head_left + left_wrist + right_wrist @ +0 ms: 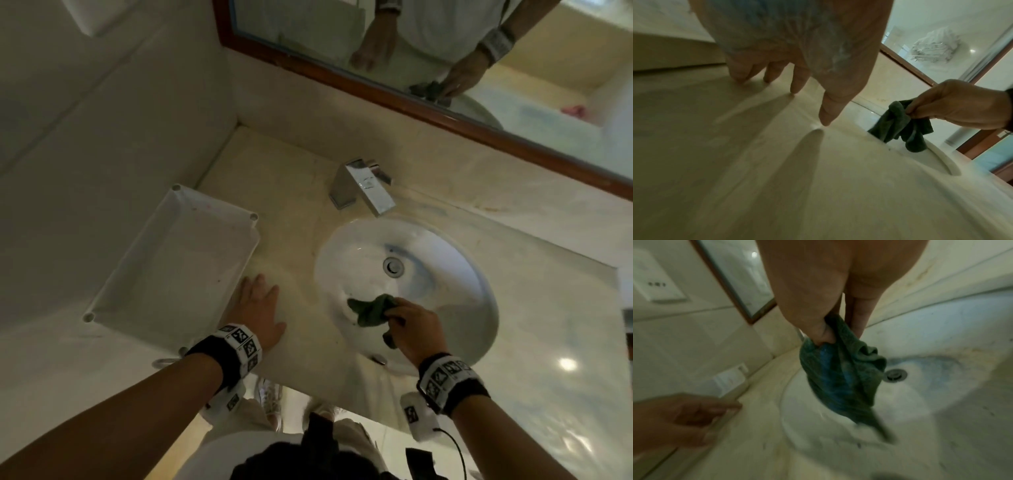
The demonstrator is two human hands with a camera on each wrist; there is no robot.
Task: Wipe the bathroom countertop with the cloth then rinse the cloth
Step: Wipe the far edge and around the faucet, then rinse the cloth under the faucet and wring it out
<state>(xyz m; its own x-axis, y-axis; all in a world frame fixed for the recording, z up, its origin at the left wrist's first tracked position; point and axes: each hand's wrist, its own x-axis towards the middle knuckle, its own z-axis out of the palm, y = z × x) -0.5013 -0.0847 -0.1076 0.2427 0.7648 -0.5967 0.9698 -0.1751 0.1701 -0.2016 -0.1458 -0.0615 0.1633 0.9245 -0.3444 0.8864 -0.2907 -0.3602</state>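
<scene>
My right hand pinches the dark green cloth over the sink basin; my left hand rests flat, fingers spread, on the countertop.

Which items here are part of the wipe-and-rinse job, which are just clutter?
In play:
- cloth, pinched by right hand
- countertop, left hand resting flat on it
- sink, cloth hangs over it
- tap, no water seen running

Lying about:
- white tray left of the sink
- mirror
</scene>
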